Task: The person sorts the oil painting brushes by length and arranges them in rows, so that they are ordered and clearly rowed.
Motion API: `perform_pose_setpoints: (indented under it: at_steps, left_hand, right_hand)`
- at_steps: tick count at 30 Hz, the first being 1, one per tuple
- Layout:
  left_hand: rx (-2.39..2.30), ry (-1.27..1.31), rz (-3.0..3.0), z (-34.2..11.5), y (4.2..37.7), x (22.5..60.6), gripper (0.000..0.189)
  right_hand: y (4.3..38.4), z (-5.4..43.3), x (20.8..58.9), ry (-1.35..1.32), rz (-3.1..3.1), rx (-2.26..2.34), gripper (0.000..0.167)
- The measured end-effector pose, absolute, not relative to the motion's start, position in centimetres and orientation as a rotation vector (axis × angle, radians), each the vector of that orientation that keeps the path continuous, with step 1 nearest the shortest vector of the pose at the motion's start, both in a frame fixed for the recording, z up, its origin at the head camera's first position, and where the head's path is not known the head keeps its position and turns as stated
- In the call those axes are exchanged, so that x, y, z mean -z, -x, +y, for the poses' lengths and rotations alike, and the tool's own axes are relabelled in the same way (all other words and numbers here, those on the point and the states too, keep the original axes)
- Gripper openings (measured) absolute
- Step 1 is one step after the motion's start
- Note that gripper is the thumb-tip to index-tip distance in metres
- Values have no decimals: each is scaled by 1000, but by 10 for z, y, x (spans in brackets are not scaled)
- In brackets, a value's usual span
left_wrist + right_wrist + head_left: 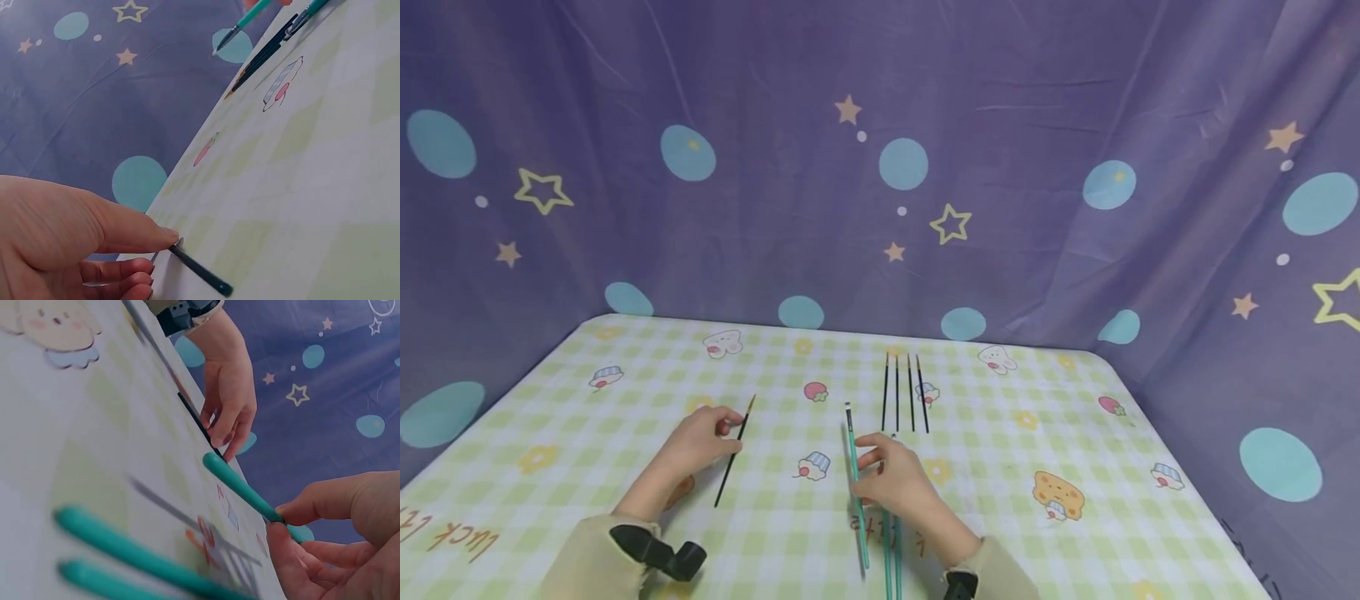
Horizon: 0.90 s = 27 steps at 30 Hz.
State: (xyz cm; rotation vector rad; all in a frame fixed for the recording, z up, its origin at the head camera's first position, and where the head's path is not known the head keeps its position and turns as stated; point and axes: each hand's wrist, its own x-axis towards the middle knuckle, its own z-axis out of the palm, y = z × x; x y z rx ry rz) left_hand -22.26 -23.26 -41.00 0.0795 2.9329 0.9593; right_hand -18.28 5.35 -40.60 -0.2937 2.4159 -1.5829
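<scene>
My left hand [703,440] pinches a thin black paintbrush [727,471] between thumb and fingers, its tan bristles pointing away from me. In the left wrist view the thumb lies against the dark handle [203,272]. My right hand [891,475] pinches a teal paintbrush [859,521] at mid-handle; its shadow beneath, in the right wrist view, shows the brush raised off the cloth. Two more teal paintbrushes [887,558] lie side by side below that hand, partly hidden by it. Beyond them, several black paintbrushes [912,400] lie in a row, bristles towards the back.
A checked green and white tablecloth [1000,467] with printed cakes, flowers and strawberries covers the table. Behind it hangs a purple curtain [775,208] with stars and blue ovals. Dark straps with cameras sit on both wrists.
</scene>
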Motion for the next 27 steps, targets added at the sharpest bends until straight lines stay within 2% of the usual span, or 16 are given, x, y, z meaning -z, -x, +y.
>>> perform_pose_setpoints:
  at_steps: [18,27]
  left_hand:
    - [-960,-6,2994,-222,222,412,31]
    - [-909,-5,3012,-214,222,411,30]
  right_hand:
    - [174,102,413,208,2448,1525,59]
    - [166,111,419,157,2484,1478,60]
